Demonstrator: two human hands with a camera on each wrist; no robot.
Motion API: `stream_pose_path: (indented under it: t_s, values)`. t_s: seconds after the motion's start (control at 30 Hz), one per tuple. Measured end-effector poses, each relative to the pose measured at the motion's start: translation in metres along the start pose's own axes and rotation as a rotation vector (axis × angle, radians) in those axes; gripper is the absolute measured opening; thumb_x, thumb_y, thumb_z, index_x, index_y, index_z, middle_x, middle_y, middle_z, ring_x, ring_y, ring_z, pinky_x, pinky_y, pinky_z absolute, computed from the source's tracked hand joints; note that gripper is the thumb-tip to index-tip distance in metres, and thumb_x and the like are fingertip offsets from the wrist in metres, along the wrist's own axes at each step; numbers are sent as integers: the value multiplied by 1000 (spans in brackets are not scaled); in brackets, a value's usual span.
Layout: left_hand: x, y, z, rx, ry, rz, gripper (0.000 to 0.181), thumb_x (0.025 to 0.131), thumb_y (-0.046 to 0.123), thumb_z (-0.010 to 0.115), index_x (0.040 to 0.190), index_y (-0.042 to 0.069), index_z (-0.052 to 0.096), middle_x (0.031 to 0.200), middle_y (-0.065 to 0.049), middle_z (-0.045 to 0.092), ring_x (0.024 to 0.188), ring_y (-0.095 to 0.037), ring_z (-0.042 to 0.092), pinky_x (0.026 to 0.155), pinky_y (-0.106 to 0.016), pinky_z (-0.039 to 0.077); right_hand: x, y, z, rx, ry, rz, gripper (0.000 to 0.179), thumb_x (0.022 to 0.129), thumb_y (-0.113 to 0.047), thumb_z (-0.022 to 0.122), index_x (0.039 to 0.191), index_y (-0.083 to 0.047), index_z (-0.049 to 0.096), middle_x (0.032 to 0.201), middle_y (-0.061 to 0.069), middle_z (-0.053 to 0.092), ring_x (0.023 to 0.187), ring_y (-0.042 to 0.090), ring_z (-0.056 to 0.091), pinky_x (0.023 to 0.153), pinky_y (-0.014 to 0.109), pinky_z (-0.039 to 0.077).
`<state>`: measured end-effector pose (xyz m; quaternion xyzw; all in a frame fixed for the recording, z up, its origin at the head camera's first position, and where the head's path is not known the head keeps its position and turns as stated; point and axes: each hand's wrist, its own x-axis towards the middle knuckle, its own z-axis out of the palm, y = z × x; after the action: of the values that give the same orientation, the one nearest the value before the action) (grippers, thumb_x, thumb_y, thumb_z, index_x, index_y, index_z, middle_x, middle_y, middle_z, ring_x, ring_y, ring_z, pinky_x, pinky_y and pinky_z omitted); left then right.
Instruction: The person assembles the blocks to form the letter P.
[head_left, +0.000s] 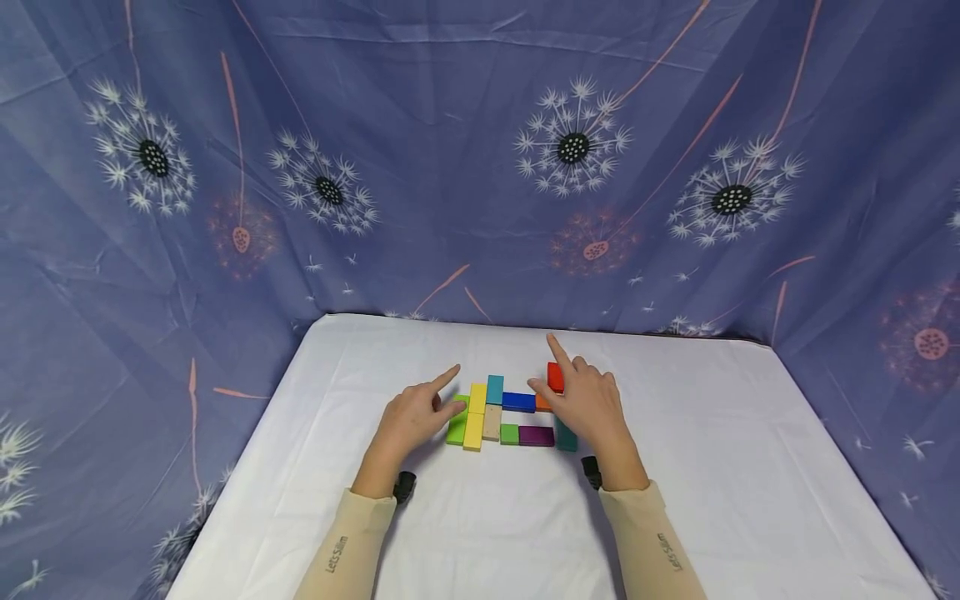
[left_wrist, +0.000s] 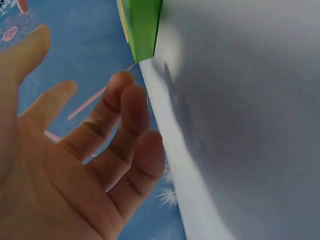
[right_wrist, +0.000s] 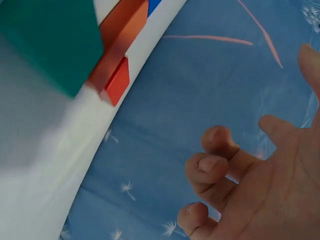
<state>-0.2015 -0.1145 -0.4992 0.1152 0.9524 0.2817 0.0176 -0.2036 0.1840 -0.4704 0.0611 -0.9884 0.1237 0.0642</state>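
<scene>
Wooden blocks lie joined in a row on the table. At the left end is a long green block, also seen in the left wrist view, then two yellow blocks, a light-blue block and a plain wood block. A blue block, small green block and purple block span the middle. Orange, red and dark teal blocks form the right end. My left hand hovers by the green block, my right hand over the right end; both hold nothing.
A white cloth covers the table. Behind and beside it hangs a blue curtain with dandelion prints. Black wrist cameras sit under both wrists, at the beige sleeves.
</scene>
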Motion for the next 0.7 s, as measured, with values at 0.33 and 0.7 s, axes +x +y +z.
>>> stream_pose_path:
  t_s: [0.33,0.7]
  values:
    - [0,-7,12,-151,-125,-64,58,98,46,74,153,33,59,84,3,66,68,-14,55,64,-32,43,2,-21,13,65,-35,-43,89,97,-76,56,170,-38,24,87,1,65,61,17,53,70,40,38]
    - [1,-7,12,-186,-137,-63,55,93,33,83,145,26,65,81,3,66,66,-14,56,64,-32,44,4,-34,29,65,-73,-87,85,95,-72,63,167,-38,32,99,8,72,65,20,55,72,41,43]
